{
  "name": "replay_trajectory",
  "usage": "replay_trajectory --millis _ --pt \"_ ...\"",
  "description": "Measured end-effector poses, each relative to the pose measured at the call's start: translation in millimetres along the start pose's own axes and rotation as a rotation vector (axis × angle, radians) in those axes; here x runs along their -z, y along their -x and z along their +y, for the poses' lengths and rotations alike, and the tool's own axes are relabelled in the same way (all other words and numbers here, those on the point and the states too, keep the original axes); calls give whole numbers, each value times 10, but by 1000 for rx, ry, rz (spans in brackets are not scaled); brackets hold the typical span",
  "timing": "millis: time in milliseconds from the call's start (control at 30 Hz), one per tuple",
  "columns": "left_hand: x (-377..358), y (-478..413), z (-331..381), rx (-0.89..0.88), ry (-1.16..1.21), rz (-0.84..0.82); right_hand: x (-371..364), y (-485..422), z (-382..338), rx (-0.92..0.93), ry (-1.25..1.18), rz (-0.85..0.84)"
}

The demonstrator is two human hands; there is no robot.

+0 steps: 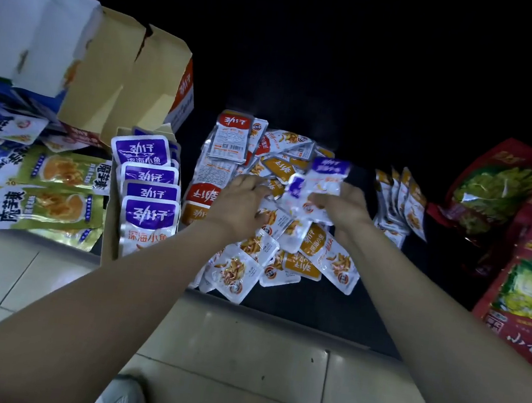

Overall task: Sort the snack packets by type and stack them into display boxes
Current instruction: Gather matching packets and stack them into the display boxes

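Observation:
A loose heap of small snack packets [288, 257], orange, red and white, lies on the dark shelf in front of me. My right hand [343, 207] grips a few purple-topped packets [321, 182] just above the heap; they are blurred. My left hand [241, 202] rests palm down on the heap, fingers spread over orange packets. To the left, a cardboard display box [109, 236] holds a row of purple packets [151, 195] stacked upright. A short upright row of orange packets [399, 200] stands to the right of the heap.
Tall opened cardboard boxes [113, 78] rise at the back left. Green-and-white larger snack bags [36, 195] lie at the left. Big red bags with green vegetable pictures [524, 250] fill the right. Tiled floor [240, 357] and my shoes are below the shelf edge.

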State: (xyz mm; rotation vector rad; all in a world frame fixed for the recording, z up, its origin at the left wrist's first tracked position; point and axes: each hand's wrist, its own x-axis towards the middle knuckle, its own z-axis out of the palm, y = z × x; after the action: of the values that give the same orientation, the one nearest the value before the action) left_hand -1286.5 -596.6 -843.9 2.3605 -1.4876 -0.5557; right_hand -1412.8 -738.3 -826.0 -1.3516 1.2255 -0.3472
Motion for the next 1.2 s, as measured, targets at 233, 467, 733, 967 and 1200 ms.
replay_trajectory --millis 233,467,733,967,1200 --pt "61 -5 161 90 301 121 358 115 -168 77 -313 14" --pt "281 123 463 140 923 19 263 392 -309 184 -315 -186" --pt "681 334 360 325 1096 140 -72 644 -399 169 -110 -445" --pt "999 841 -163 113 541 462 -653 919 -587 256 -38 -554" --pt "942 1363 -841 265 370 654 -1122 1187 -424 345 169 -676"
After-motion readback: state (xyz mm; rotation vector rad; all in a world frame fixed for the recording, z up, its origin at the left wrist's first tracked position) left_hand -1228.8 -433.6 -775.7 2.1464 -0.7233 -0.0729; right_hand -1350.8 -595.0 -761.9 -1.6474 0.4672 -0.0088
